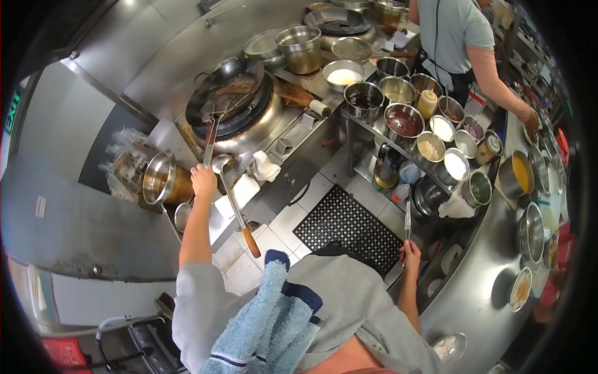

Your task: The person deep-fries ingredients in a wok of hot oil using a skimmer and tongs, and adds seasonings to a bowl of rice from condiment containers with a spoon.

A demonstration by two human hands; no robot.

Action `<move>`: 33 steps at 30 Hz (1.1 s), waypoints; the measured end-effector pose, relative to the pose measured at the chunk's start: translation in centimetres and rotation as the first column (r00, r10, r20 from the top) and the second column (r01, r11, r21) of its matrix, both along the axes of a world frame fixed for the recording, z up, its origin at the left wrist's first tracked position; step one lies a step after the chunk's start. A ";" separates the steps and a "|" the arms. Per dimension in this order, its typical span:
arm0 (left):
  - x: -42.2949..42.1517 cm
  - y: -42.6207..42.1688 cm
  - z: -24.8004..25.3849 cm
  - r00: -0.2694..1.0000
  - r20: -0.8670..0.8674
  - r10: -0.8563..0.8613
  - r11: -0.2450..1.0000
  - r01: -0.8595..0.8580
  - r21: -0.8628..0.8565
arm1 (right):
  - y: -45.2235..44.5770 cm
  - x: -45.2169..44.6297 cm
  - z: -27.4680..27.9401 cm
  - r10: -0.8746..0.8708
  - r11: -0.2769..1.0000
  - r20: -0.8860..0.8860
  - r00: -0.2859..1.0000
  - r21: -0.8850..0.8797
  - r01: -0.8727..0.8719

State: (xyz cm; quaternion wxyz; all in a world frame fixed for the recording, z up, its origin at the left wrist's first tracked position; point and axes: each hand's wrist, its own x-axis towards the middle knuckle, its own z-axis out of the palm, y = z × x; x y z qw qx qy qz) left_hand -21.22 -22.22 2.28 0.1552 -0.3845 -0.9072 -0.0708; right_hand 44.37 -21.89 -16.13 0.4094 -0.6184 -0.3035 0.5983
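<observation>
My left hand (204, 182) is closed around the end of a long metal handle (212, 140). The handle reaches up to a dark wok (200, 106) on the stove, where a brown round strainer-like head (240, 87) rests; its exact kind is hard to make out. Just right of this hand lies a ladle (232, 198) with a wooden grip, its bowl on the stove ledge. My right hand (410, 255), low at my side, grips a slim metal utensil (407, 224) pointing upward; its kind is unclear.
Several sauce pots, among them one of dark red sauce (405, 123), crowd a rack at the right. A bamboo brush (302, 98) lies by the stove. Another person (458, 43) works at the far right counter. A black rubber mat (349, 227) covers part of the floor.
</observation>
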 end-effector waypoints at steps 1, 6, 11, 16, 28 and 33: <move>0.1 0.0 -0.2 0.999 0.045 -0.028 1.000 0.028 0.012 | 0.0 -0.4 0.4 -0.006 1.000 0.002 1.000 -0.013 0.006; 4.8 -0.7 3.1 0.973 0.229 0.021 1.000 -0.025 0.015 | 0.9 -2.4 1.9 0.001 0.993 0.087 0.996 0.115 -0.011; 6.1 4.2 4.4 0.967 -0.087 -0.240 0.842 0.162 -0.515 | -0.5 -3.1 7.6 -0.030 0.994 0.368 0.929 0.110 -0.012; 14.5 14.1 2.1 0.535 0.513 -0.671 0.450 0.844 -0.292 | -5.7 -2.2 11.2 -0.209 0.971 0.289 0.934 0.178 0.162; 68.2 -1.3 -5.4 -0.312 0.914 0.258 -0.443 0.802 0.400 | -29.2 5.9 18.4 -0.887 0.458 0.087 0.453 0.275 0.845; 78.8 -9.6 -9.3 -0.244 0.864 0.439 -0.168 0.923 0.346 | -37.1 7.6 16.0 -0.961 0.276 0.111 0.253 0.370 0.887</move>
